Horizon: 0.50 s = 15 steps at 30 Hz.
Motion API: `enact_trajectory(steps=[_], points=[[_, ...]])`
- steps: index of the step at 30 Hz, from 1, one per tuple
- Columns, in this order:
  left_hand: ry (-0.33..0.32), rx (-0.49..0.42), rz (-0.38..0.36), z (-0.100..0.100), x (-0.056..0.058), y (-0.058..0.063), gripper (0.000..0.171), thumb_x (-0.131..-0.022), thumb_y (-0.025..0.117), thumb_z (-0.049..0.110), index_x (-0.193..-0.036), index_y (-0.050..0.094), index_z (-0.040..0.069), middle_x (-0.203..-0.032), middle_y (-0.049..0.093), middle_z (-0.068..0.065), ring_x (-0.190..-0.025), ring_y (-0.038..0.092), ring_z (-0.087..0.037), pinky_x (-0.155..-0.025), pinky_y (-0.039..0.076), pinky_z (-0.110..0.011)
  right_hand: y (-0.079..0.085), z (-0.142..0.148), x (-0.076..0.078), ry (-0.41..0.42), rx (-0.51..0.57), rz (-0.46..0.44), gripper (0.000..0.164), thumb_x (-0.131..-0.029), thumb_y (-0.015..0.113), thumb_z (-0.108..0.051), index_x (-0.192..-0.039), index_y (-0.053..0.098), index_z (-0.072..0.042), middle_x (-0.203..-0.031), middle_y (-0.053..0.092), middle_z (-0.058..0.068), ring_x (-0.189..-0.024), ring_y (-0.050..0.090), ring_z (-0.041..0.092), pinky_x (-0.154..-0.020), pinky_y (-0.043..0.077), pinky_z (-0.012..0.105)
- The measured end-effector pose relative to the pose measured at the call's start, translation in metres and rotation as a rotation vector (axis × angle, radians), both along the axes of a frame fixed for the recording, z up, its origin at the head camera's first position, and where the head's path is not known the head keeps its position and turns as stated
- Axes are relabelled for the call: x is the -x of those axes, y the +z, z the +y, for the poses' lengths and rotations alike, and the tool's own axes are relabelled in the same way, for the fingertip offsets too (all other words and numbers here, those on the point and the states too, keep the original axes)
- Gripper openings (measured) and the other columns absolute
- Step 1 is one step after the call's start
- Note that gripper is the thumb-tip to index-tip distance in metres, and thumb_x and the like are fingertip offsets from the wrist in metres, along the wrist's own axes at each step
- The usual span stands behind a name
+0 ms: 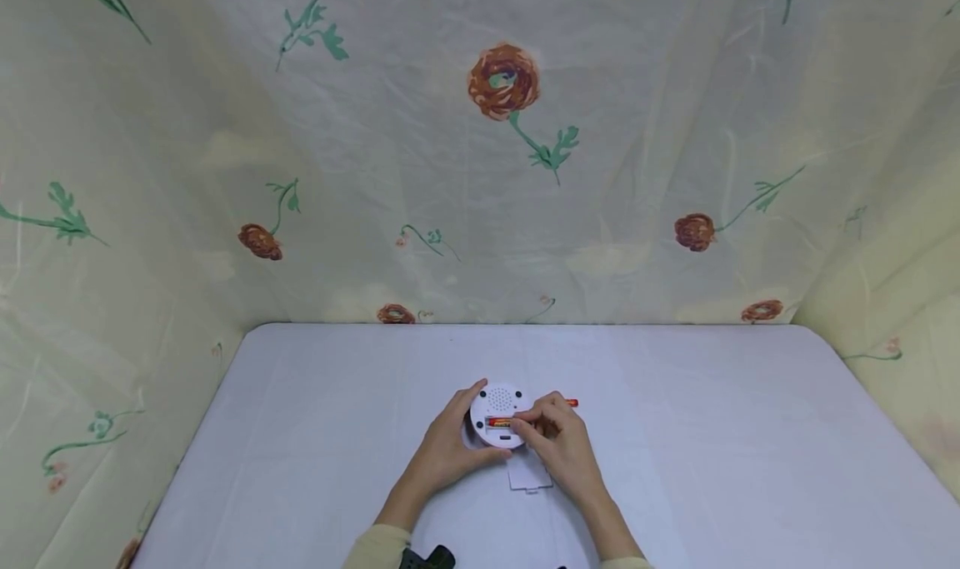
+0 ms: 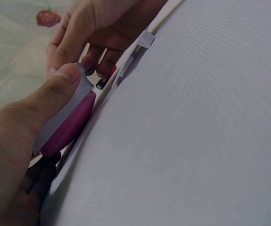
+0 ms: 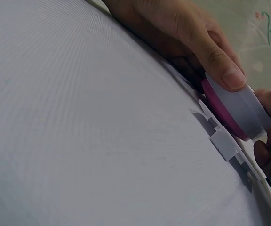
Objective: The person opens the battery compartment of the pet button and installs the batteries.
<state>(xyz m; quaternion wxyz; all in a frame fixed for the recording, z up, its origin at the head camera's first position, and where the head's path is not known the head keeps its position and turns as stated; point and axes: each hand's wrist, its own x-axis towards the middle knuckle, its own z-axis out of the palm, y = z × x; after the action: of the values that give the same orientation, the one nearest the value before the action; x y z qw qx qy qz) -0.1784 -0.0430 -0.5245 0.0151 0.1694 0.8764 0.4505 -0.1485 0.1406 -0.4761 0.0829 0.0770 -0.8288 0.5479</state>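
Observation:
My left hand grips a round white device by its rim, thumb on the near side. The device's underside faces up, showing speaker holes, dark feet and an uncovered battery slot. A red-orange AA-type battery lies in the slot, and my right hand pinches its right end between thumb and fingers. Both wrist views show the device's pink lower part close over the table. Beyond the right hand's knuckles, a second red battery pokes out, mostly hidden.
A flat white battery cover with a small tab lies on the white table just in front of the device. Flower-patterned curtains surround the table at the back and sides. A dark wrist-worn item shows at the left sleeve.

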Motion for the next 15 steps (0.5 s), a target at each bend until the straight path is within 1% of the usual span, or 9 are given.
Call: enact_trajectory(steps=[3, 8, 10, 15], points=[[-0.007, -0.002, 0.009, 0.000, 0.001, 0.002, 0.100, -0.067, 0.080, 0.051, -0.148, 0.028, 0.028, -0.141, 0.046, 0.001, -0.132, 0.043, -0.018, -0.108, 0.039, -0.043, 0.000, 0.000, 0.001, -0.002, 0.000, 0.029, 0.005, -0.079, 0.074, -0.007, -0.082, 0.070, -0.005, -0.084, 0.053, 0.009, -0.070, 0.049, 0.014, -0.058, 0.041, 0.015], [-0.003, 0.015, 0.002, 0.001, 0.001, 0.005, 0.100, -0.067, 0.079, 0.053, -0.149, 0.027, 0.028, -0.140, 0.047, 0.000, -0.131, 0.045, -0.019, -0.107, 0.040, -0.043, -0.021, 0.005, 0.012, -0.011, 0.004, 0.042, 0.006, -0.078, 0.076, -0.012, -0.081, 0.071, -0.014, -0.083, 0.051, 0.003, -0.068, 0.047, 0.009, -0.057, 0.039, 0.015], [-0.005, 0.013, 0.008, 0.001, 0.001, 0.005, 0.101, -0.067, 0.079, 0.054, -0.149, 0.028, 0.026, -0.139, 0.048, 0.000, -0.130, 0.046, -0.020, -0.106, 0.040, -0.044, -0.030, 0.006, 0.015, -0.013, 0.011, 0.032, 0.007, -0.078, 0.077, -0.017, -0.080, 0.071, -0.019, -0.083, 0.050, 0.001, -0.068, 0.047, 0.009, -0.056, 0.038, 0.015], [-0.010, 0.004, 0.013, 0.000, -0.001, 0.002, 0.101, -0.066, 0.080, 0.053, -0.148, 0.029, 0.025, -0.137, 0.049, -0.001, -0.128, 0.047, -0.020, -0.106, 0.040, -0.044, -0.033, 0.006, 0.014, -0.004, 0.024, 0.050, 0.008, -0.077, 0.078, -0.018, -0.078, 0.070, -0.018, -0.081, 0.050, 0.002, -0.066, 0.046, 0.008, -0.055, 0.039, 0.015]])
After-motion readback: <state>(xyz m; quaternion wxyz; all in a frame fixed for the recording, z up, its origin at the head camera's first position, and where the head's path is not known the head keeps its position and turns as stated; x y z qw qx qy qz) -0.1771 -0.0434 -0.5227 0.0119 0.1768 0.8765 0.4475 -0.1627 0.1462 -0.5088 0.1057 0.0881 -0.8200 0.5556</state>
